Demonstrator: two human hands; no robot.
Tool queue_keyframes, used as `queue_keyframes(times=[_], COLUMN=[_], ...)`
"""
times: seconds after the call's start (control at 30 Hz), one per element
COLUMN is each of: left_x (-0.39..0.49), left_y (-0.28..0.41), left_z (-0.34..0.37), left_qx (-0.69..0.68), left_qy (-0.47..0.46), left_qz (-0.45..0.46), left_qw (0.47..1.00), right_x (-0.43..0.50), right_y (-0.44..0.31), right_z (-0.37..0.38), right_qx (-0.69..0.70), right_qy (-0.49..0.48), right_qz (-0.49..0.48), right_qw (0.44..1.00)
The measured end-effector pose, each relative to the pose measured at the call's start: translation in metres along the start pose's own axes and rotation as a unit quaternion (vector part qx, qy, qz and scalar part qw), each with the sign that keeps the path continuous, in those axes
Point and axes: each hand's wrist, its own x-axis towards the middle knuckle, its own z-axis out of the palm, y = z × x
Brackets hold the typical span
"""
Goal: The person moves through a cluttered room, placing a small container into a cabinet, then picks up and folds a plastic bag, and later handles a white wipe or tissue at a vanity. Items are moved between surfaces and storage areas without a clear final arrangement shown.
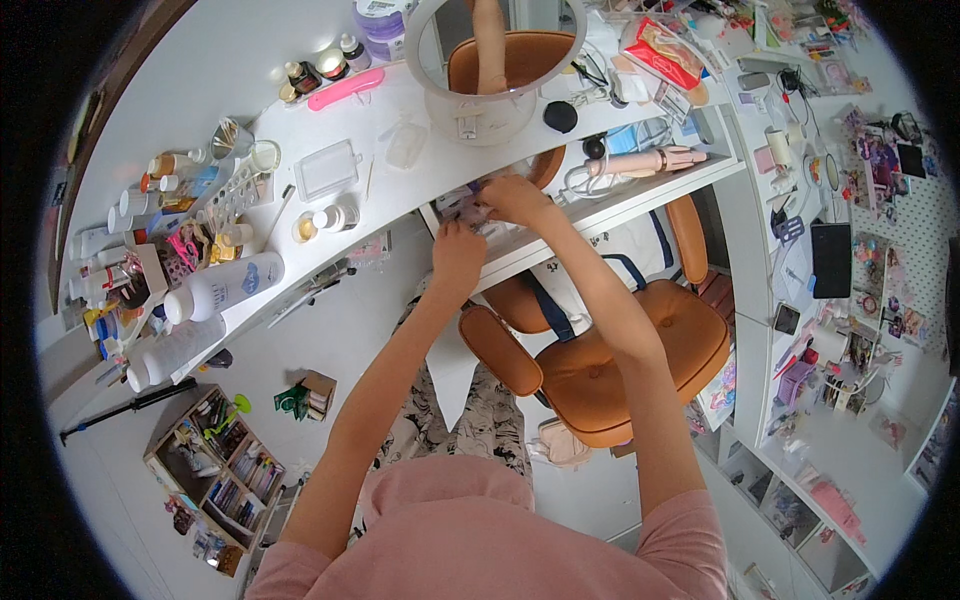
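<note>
Both hands are at the left end of a pulled-out white drawer (600,213) under the desk top. My left hand (459,251) rests over the drawer's left corner with its fingers bent downward. My right hand (511,201) reaches among small clear packets and other small items (459,202) inside; what its fingertips touch is hidden. Farther right in the drawer lie a pink hair curling iron (652,160) with a pale cord, a black round object (594,146) and a blue folded item (622,139).
A round mirror (498,91) stands on the white desk (405,172). Left of it are an open clear plastic case (327,171), a pink-handled item (346,89), small bottles and large white bottles (225,287). A brown chair (637,360) stands below the drawer, a shelf unit (217,480) at lower left.
</note>
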Motion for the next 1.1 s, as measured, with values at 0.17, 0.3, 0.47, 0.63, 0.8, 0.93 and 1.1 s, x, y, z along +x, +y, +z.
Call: queue_keyframes(times=[0.17,0.3,0.47,0.63,0.8,0.93,1.1], left_x=[-0.011,-0.005,0.0,-0.015,-0.009,0.022,0.079], left_y=[-0.016,-0.018,-0.011,-0.005,0.013,0.022,0.028], left_z=[-0.031,-0.024,-0.003,0.012,-0.002,0.003,0.032], left_qx=[-0.117,-0.12,-0.103,-0.059,-0.05,-0.12,-0.163], left_qy=[0.052,0.074,0.145,0.067,-0.046,0.092,0.163], left_qz=[-0.035,-0.013,0.019,0.02,0.0,0.125,0.263], left_qw=[0.991,0.99,0.984,0.996,0.998,0.981,0.937], right_x=[0.004,-0.003,-0.039,-0.096,-0.108,-0.101,-0.094], right_y=[-0.016,-0.019,-0.048,-0.112,-0.136,-0.135,-0.139], right_z=[0.019,0.023,0.02,0.012,0.058,0.075,0.066], right_qx=[0.076,0.18,0.477,0.191,0.262,0.27,0.245], right_qy=[0.048,0.156,0.217,0.468,0.424,0.416,0.408], right_qz=[-0.03,-0.06,0.059,0.337,0.455,0.423,0.428], right_qw=[0.996,0.97,0.85,0.794,0.738,0.758,0.769])
